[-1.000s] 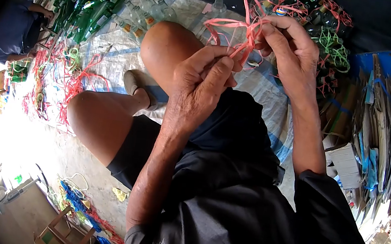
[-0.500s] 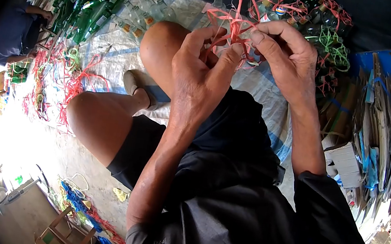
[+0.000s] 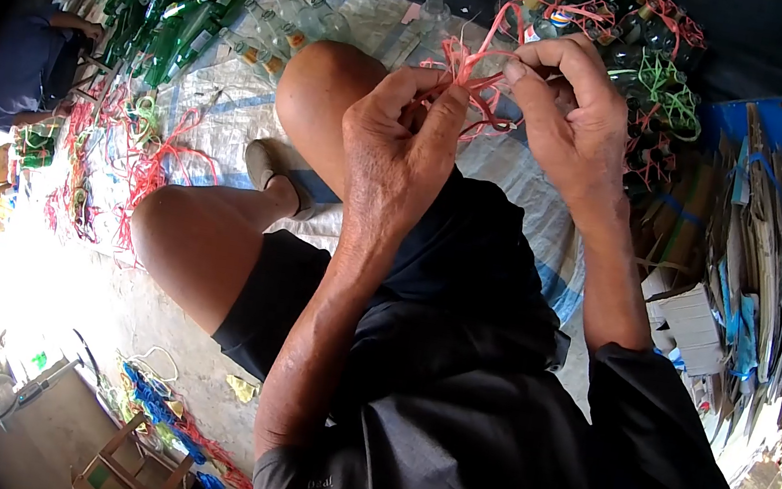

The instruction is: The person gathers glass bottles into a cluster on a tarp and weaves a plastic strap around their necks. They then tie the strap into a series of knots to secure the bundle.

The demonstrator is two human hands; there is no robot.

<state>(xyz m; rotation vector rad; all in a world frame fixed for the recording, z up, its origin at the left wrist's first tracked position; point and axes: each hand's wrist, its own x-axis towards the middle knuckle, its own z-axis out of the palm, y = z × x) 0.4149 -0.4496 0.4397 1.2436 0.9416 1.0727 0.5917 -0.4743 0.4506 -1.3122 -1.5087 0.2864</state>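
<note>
A tangle of pink-red plastic string (image 3: pixel 469 62) is held up between my two hands, above my knee. My left hand (image 3: pixel 403 130) pinches the bunched middle of it between thumb and fingers. My right hand (image 3: pixel 571 120) is closed, with a strand pinched at the thumb and fingertip and drawn out to the right. Loops of the string stick up and hang below the fingers. Part of the bunch is hidden behind my left fingers.
Green bottles (image 3: pixel 199 3) lie heaped at upper left, with clear bottles (image 3: pixel 293 17) beside them. String-wrapped bottles (image 3: pixel 644 40) stand at upper right. Flattened cardboard (image 3: pixel 764 250) is stacked on the right. Another person (image 3: pixel 28 69) is at far left by loose red string (image 3: pixel 157 154). A wooden stool (image 3: pixel 135 469) is lower left.
The string bunch has drawn together and sits slightly lower. Its tall upper loop has shifted right, and my right hand has moved slightly left and up with a strand pulled taut.
</note>
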